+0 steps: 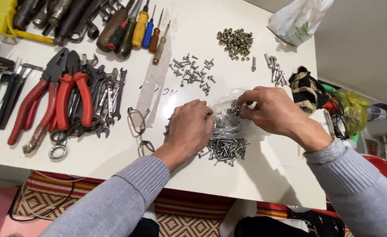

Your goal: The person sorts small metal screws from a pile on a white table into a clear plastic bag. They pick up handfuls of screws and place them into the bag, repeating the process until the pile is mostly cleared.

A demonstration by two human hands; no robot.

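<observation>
My left hand (189,129) rests on the white table (114,153), its fingers gripping the near edge of a small clear plastic bag (228,123) with screws in it. My right hand (270,109) pinches the bag's far edge, where screws show at the fingertips. A heap of silver screws (226,149) lies on the table just below the bag, between my wrists. Both arms wear grey knitted sleeves.
More piles lie further back: small screws (193,72), nuts (235,41), bolts (276,70). Red-handled pliers (66,96), spanners (105,96) and screwdrivers (136,30) fill the left side. Eyeglasses (138,127) lie left of my left hand. A white bag (296,19) sits at the far right corner.
</observation>
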